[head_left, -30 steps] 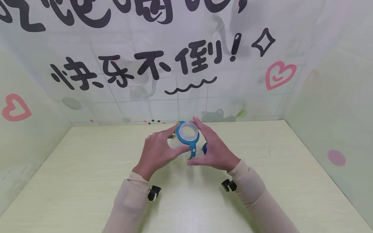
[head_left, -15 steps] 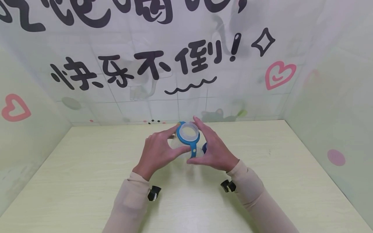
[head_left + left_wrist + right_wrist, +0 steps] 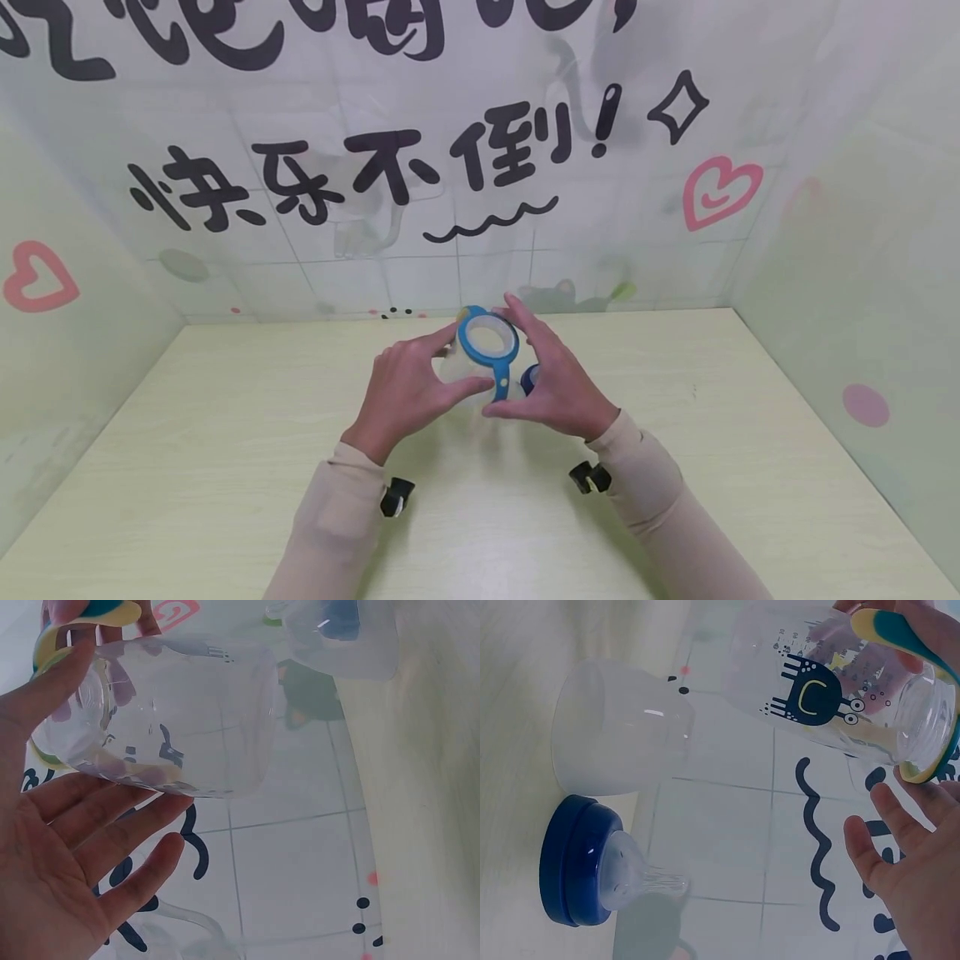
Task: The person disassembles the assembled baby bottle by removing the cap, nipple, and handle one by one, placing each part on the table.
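Note:
A clear baby bottle (image 3: pixel 757 682) with a dark printed cartoon creature is held tilted above the table, its open mouth toward the head camera. Round its neck sits a blue and yellow handle ring (image 3: pixel 502 385). My left hand (image 3: pixel 405 387) grips the bottle near the neck, thumb on the near side. On the other side, my right hand (image 3: pixel 566 385) holds the ring's handles between thumb and fingers. In the right wrist view, two of its fingers (image 3: pixel 866 851) spread free of the bottle.
On the table (image 3: pixel 225 467) behind the right hand stands a dark blue collar with a clear teat (image 3: pixel 581 859). Beside it is a translucent bottle cover (image 3: pixel 611 724). A printed back wall (image 3: pixel 300 275) rises close behind, with side walls left and right.
The handle ring has shifted slightly up and right, so the bottle's mouth now sits lower within it. My right hand has moved slightly with it; the left hand barely moved.

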A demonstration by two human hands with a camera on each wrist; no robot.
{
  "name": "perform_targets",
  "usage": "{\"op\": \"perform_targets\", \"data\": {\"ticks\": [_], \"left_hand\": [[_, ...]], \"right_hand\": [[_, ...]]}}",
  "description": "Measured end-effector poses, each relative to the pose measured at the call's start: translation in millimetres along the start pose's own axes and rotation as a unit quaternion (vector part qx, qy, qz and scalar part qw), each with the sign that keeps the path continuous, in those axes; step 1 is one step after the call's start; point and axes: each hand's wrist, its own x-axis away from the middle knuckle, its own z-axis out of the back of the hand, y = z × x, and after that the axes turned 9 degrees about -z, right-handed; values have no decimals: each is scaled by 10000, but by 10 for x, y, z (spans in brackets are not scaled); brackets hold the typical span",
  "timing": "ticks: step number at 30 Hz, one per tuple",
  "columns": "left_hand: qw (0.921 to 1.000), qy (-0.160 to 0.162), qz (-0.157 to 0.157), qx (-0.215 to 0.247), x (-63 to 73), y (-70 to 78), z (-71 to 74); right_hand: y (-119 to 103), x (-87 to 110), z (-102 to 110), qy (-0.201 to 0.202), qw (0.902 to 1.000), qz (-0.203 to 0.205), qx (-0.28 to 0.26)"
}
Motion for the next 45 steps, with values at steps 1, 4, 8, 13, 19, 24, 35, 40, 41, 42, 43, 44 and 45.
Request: {"op": "perform_targets", "data": {"ticks": [1, 4, 8, 13, 19, 24, 35, 40, 41, 42, 43, 44, 45], "left_hand": [[10000, -14, 20, -3, 1, -1, 0], [10000, -18, 55, 6, 4, 3, 4], [10000, 3, 43, 28, 5, 4, 12], [9999, -55, 84, -14, 7, -9, 18], [9999, -40, 116, -122, 11, -19, 29], [9998, 19, 112, -169, 9, -22, 38], [9998, 36, 176, -119, 2, -37, 44], [9997, 29, 210, -146, 6, -40, 42], [9996, 29, 215, -151, 7, -41, 40], [9996, 30, 223, -154, 6, -40, 42], [9996, 31, 228, -161, 5, -38, 44], [9996, 32, 232, -166, 5, -38, 44], [9996, 30, 237, -161, 5, -38, 45]], "right_hand": [[-5, -1, 4, 6, 10000, 2, -15], [-14, -3, 26, 68, 9999, 61, -115], [-1, -9, 69, 161, 9992, 150, -327], [29, -14, 134, 291, 9980, 139, -546], [67, -18, 199, 459, 9974, 59, -560], [113, -17, 240, 536, 9972, -123, -514], [260, -13, 257, 532, 9966, -507, -377], [360, -8, 272, 522, 9945, -787, -454], [379, -8, 275, 510, 9940, -843, -485], [402, -7, 278, 502, 9934, -903, -504], [423, -8, 281, 490, 9928, -966, -517], [442, -8, 283, 471, 9922, -1031, -519], [461, -9, 284, 452, 9917, -1083, -515]]}}
